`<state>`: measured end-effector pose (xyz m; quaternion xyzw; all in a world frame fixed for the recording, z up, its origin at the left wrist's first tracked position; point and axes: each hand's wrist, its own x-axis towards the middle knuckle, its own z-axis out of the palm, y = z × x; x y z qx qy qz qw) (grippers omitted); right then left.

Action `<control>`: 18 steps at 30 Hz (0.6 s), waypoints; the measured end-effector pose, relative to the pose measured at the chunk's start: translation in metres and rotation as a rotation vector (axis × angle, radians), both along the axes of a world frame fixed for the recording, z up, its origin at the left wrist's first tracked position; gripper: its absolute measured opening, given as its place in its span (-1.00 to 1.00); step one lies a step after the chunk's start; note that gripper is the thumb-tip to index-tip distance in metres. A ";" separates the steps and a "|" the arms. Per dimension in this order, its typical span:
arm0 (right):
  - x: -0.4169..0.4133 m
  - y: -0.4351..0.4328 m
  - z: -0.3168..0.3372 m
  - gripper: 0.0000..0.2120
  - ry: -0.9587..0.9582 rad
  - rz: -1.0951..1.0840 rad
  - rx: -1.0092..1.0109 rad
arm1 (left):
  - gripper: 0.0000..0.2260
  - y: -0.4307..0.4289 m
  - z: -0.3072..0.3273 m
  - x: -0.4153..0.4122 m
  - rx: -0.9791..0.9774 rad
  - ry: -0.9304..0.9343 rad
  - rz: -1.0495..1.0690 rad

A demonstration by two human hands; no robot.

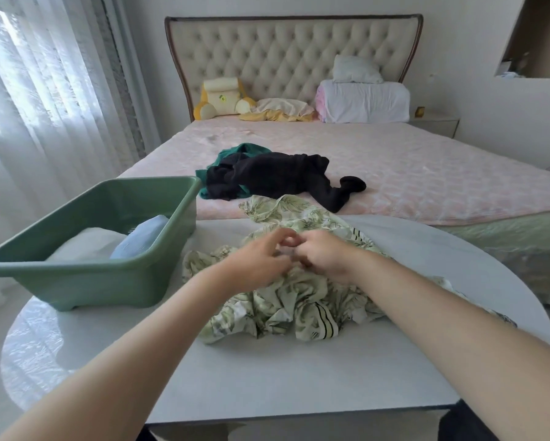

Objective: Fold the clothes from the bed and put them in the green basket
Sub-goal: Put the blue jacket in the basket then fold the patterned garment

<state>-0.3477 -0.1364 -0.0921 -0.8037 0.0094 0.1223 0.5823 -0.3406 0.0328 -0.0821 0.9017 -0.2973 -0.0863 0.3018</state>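
A crumpled pale green leaf-print garment [286, 300] lies on the white round table [299, 370], reaching onto the bed's foot. My left hand [257, 262] and my right hand [324, 256] meet over its middle, fingers curled and pinching the fabric. The green basket [86, 275] stands on the table's left side with a white folded item [82, 243] and a light blue folded item [140, 237] inside. On the pink bed [426, 173] lie a black garment [283, 176] and a teal garment [235, 154] partly under it.
Pillows, a yellow cushion [219, 97] and folded bedding [362, 100] sit at the tufted headboard. Sheer curtains [44, 90] hang at the left. A nightstand [432, 122] stands right of the bed.
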 end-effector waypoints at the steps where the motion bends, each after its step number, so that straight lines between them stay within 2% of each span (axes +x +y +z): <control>1: 0.001 -0.007 0.004 -0.78 -0.005 -0.080 0.011 | -0.37 -0.002 -0.005 -0.005 0.048 -0.002 -0.069; 2: 0.002 -0.015 0.006 -0.76 -0.027 -0.146 -0.019 | -0.29 -0.001 -0.013 -0.003 0.157 -0.052 -0.118; 3: 0.002 -0.025 0.007 -0.74 -0.063 -0.194 -0.087 | -0.28 0.001 -0.021 0.002 0.289 -0.131 -0.134; 4: 0.002 -0.036 0.007 -0.71 -0.112 -0.222 -0.196 | -0.37 0.002 -0.023 0.008 0.439 -0.223 -0.098; 7: 0.000 -0.064 0.003 -0.68 -0.180 -0.197 -0.450 | -0.73 0.009 -0.009 0.027 0.814 -0.475 0.275; 9: -0.004 -0.079 0.000 -0.68 -0.137 -0.127 -0.500 | -0.73 0.023 0.002 0.034 0.975 -0.483 0.465; 10: -0.006 -0.084 -0.001 -0.53 -0.107 -0.061 -0.544 | -0.69 0.028 0.007 0.036 1.032 -0.450 0.499; 12: -0.010 -0.091 -0.002 -0.10 0.019 0.056 -0.702 | -0.64 0.029 0.010 0.036 1.093 -0.434 0.477; 13: -0.012 -0.093 -0.004 0.04 0.081 0.106 -0.815 | -0.63 0.024 0.010 0.032 1.064 -0.455 0.438; 14: -0.013 -0.092 -0.005 0.07 0.120 0.130 -0.924 | -0.61 0.017 0.009 0.028 0.976 -0.496 0.377; 15: -0.014 -0.090 -0.006 0.01 0.138 0.133 -1.000 | -0.59 0.007 0.007 0.023 0.827 -0.538 0.299; 16: -0.014 -0.087 -0.007 -0.14 0.131 0.141 -1.037 | -0.56 -0.003 0.003 0.019 0.635 -0.543 0.204; 18: -0.012 -0.083 -0.008 -0.46 0.045 0.164 -1.031 | -0.49 -0.026 -0.005 0.005 0.301 -0.429 -0.005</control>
